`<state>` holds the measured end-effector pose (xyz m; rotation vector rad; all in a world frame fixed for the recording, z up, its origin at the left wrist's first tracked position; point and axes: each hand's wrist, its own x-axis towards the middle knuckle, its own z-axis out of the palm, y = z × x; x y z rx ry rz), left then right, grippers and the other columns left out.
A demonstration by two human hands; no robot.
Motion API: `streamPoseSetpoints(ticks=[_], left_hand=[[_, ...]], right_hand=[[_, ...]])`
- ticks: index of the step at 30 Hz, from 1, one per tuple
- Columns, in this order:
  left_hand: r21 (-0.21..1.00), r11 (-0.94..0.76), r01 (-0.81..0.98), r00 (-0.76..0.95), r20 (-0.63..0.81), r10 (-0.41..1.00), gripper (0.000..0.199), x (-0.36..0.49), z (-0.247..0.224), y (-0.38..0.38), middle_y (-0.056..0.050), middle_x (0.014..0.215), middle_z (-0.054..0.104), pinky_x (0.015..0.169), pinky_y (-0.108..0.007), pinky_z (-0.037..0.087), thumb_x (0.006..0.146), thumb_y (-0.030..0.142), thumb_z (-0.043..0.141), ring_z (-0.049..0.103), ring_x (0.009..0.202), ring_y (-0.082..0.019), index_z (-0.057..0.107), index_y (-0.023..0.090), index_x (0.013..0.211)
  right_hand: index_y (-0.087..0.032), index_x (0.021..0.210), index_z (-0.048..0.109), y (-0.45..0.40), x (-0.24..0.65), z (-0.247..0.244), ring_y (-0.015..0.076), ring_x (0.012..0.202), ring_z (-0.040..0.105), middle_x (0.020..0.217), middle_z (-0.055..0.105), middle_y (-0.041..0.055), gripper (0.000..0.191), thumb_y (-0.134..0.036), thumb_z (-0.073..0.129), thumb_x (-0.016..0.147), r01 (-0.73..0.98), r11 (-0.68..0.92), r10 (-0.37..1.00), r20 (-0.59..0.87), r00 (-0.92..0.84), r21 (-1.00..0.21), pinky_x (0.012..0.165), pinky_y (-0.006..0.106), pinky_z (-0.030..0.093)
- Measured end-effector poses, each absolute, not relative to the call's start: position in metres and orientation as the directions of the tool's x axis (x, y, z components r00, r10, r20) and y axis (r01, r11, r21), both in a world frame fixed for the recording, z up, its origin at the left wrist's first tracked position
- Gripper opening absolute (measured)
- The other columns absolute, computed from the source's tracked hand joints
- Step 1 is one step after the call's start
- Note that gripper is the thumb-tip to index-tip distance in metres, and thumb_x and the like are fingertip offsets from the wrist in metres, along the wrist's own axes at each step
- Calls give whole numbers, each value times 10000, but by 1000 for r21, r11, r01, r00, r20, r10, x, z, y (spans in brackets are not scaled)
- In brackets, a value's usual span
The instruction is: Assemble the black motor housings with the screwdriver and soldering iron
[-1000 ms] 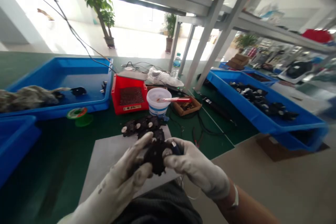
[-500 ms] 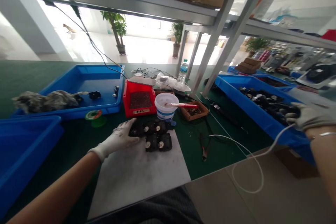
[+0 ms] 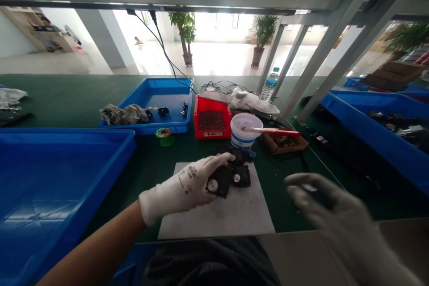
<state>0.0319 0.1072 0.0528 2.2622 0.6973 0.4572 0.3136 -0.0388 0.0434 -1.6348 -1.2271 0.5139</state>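
My left hand (image 3: 191, 183), in a white glove, grips a black part with a round silver disc (image 3: 219, 182) over the white sheet (image 3: 214, 219). Beside it on the sheet sit another black part (image 3: 241, 176) and, behind, a further one partly hidden by my fingers. To the right, my gloved right hand (image 3: 330, 205) is smeared by motion, its fingers curled round a dark part (image 3: 320, 197) with a small pale spot. What kind of part that is does not show clearly.
Behind the sheet stand a red bin (image 3: 212, 134), a white tub (image 3: 246, 143) with a red-handled brush (image 3: 281, 132), and a small cardboard box (image 3: 284, 143). Blue trays (image 3: 100, 143) flank the left; another blue tray (image 3: 362, 111) holds black parts. Slanted metal posts (image 3: 331, 49) rise at right.
My right hand has come from the right-hand tray toward the sheet with a dark part. My left hand has closed on a black part at the sheet. The view has turned right to left.
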Motion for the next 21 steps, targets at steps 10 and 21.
streamPoseSetpoints(ticks=[10, 21], left_hand=[[965, -184, 188, 664, 14, 747, 965, 18, 37, 36, -151, 1570, 547, 1183, -473, 474, 700, 275, 940, 523, 1443, -381, 493, 260, 1555], [989, 43, 139, 521, -110, 846, 427, 11, 14, 4, -63, 1119, 697, 850, -316, 580, 849, 330, 753, 701, 1002, -254, 734, 248, 1268]], right_hand=[[-201, 1027, 713, -18, 213, 4, 233, 818, 738, 914, 767, 57, 439, -529, 865, 778, -287, -242, 955, -280, 100, -927, 729, 331, 621], [-206, 1024, 771, -38, 204, -8, 227, 851, 749, 935, 773, 62, 249, -418, 761, 893, 61, -124, 988, -117, 100, -990, 777, 308, 632]])
